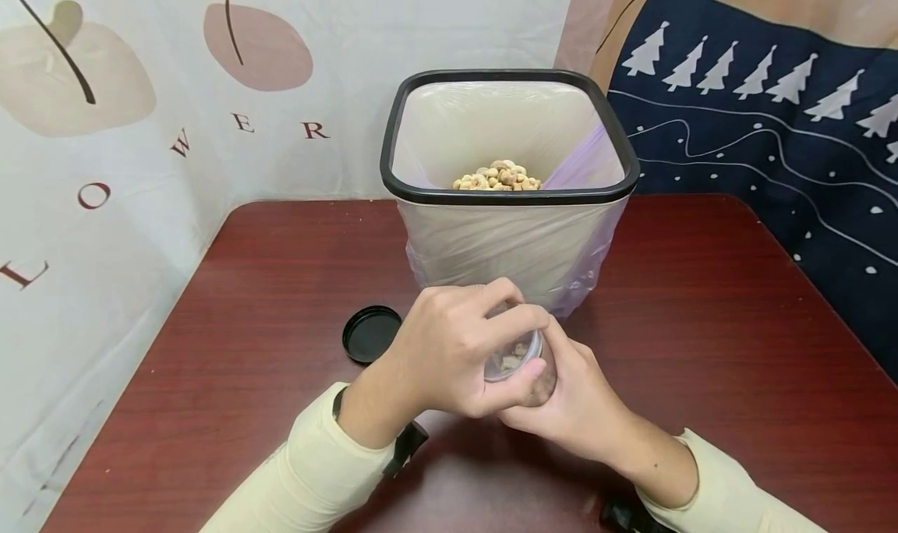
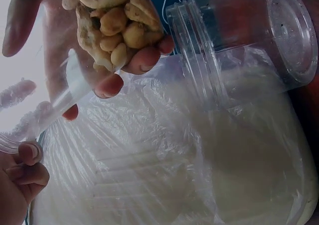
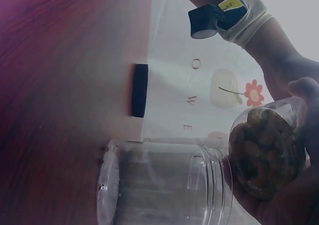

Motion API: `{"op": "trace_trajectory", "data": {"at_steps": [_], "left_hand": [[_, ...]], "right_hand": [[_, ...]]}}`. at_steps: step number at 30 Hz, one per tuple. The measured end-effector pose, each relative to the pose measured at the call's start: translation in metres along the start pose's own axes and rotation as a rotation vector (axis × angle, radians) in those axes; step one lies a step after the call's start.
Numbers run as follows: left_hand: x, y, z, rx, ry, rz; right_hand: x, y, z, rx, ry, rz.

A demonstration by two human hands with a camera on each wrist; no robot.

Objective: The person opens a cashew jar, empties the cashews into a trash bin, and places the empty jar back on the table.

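A small clear plastic cup (image 1: 539, 377) with nuts in it is held tilted between both hands, in front of the bin. My right hand (image 1: 582, 397) grips its body from the right, fingers wrapped round the nut-filled end in the left wrist view. With thumb and fingers, my left hand (image 1: 456, 346) pinches the cup's rim. Cashews and other nuts (image 2: 113, 29) show through the cup wall. A clear threaded jar (image 3: 164, 180) stands open on the table close by, hidden behind the hands in the head view.
A bin (image 1: 512, 245) with a black rim and plastic liner stands behind the hands, with a heap of nuts (image 1: 500, 176) inside. On the red-brown table (image 1: 281, 284), a black lid (image 1: 372, 333) lies left of the hands. Printed cloths hang behind the table.
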State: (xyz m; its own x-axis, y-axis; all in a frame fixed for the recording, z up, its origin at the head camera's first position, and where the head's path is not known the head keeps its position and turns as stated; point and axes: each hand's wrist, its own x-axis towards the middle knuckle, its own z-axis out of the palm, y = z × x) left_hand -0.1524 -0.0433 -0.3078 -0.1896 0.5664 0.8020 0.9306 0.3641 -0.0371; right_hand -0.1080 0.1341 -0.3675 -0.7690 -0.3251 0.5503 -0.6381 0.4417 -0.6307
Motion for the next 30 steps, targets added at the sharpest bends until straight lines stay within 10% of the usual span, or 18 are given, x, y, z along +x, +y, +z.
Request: {"op": "trace_trajectory", "data": {"at_steps": [21, 30], "left_hand": [[-0.0043, 0.0084, 0.0084, 0.099, 0.035, -0.167], [-0.0030, 0.0050, 0.0011, 0.071, -0.063, -0.158]], "right_hand": [[0.0005, 0.0061, 0.0022, -0.115, 0.079, -0.030], [0.0032, 0.0061, -0.0034, -0.042, 0.021, -0.006]]}}
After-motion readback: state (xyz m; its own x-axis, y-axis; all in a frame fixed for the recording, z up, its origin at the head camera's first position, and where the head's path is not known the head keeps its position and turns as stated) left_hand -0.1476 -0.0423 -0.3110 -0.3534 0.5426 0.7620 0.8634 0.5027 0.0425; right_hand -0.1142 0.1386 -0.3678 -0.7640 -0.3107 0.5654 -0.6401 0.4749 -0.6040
